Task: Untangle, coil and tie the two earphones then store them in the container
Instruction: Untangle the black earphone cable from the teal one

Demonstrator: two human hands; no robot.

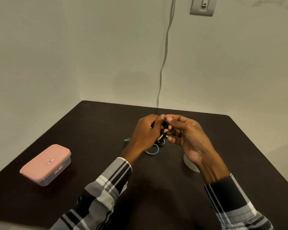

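Above the middle of the dark table (106, 123), my left hand (146, 131) grips a bundle of black earphone cable (165, 125). My right hand (184, 131) pinches the same black cable from the right, fingertips meeting those of the left. A teal earphone cable (152, 152) lies on the table under the hands, one loop showing to the left of my left wrist; a gold plug and black earbuds hang among it. Most of both cables is hidden by my fingers. The container (46, 165), a clear box with a pink lid, stands shut at the left.
A white round thing (188, 162) lies on the table partly under my right wrist. A pale cord (163, 63) runs down the wall behind the table, below a wall switch (203, 5). The table's right edge runs close to my right sleeve.
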